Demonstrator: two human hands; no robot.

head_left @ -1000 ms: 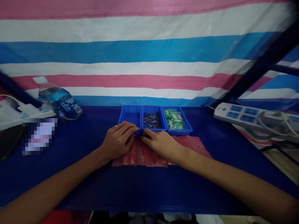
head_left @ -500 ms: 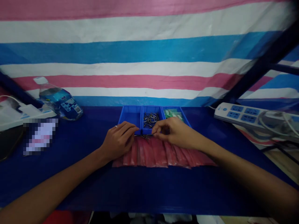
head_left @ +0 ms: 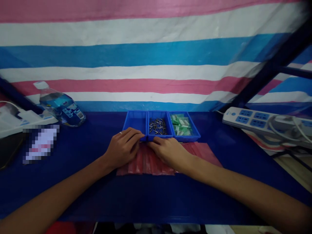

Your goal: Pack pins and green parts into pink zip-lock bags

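Observation:
A row of overlapping red plastic bags (head_left: 151,164) lies on the blue table in front of three joined blue bins. My left hand (head_left: 124,147), a ring on one finger, rests over the bags' left end, its curled fingertips by the front edge of the left bin (head_left: 136,122). My right hand (head_left: 169,152) lies palm down over the bags, fingers bent in close to the left fingertips. What either hand pinches is hidden. Thin metal screw-like pieces (head_left: 158,126) fill the middle bin. Green packets with white pieces (head_left: 180,125) are in the right bin.
On the left stand a tilted bottle (head_left: 67,109), a white power strip (head_left: 29,122) and a dark phone-like object (head_left: 9,149), with a blurred-out patch (head_left: 41,144) beside them. A larger power strip (head_left: 253,118) with cables lies on the right. Striped sheeting (head_left: 151,53) hangs behind.
My right hand has moved left and down from before the right bin, towards my left hand, uncovering the green packets. The small metal pieces between the hands are now covered. My left hand stays put.

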